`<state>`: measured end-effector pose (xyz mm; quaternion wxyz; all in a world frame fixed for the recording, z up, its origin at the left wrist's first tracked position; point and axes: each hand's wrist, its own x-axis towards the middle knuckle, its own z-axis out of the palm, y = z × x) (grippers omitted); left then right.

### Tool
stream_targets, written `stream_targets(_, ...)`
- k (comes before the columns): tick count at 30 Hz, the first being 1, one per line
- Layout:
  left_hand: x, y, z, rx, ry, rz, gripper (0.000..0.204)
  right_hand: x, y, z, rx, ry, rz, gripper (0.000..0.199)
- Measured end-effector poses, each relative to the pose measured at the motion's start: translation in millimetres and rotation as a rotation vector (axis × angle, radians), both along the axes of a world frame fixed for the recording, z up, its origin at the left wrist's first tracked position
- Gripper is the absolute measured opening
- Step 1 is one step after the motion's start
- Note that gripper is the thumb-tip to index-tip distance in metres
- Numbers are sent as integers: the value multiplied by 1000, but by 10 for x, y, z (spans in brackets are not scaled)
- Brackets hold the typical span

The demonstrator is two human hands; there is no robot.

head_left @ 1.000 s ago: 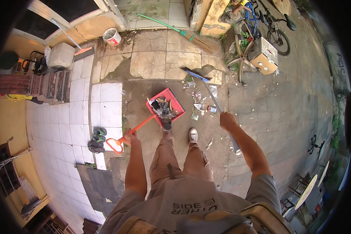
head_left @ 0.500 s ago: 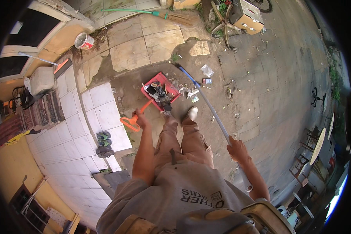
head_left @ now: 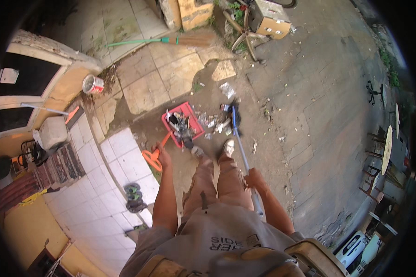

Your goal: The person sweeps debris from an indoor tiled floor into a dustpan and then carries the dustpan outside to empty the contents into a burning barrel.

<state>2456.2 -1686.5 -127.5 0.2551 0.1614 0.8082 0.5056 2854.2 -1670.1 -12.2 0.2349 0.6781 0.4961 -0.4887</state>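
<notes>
My left hand is closed round the orange handle of a red dustpan. The pan rests on the ground ahead of my feet, heaped with mixed litter. In my right hand is the pale shaft of a broom, blue toward its lower end. Its dark bristles touch the ground to the right of the pan. Between bristles and pan lie scraps of litter. A clear plastic wrapper lies just beyond the bristles.
White tiles with sandals border my left. A white-and-red bucket stands far left. Farther off lies a green-handled broom, near a cardboard box on a chair base. Round-topped tables stand far right.
My right hand has moved inward, toward my legs. The broom is now steeper, its bristles beside the litter right of the dustpan. My left hand keeps its hold on the dustpan.
</notes>
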Motion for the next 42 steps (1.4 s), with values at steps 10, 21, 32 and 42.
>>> stream_targets(10,-82,319,-411,78,146,1,20,-475,167,338,43,250,44,28)
stream_targets(21,-305,310,-827,142,109,-28,19,49,576,1678,-123,314,46,35)
stream_targets(32,-314,232,-180,-76,-81,-47,26,106,1804,278,315,-113,258,20)
stream_targets(42,-367,210,-239,-91,-34,-65,28,-564,539,221,179,83,591,22)
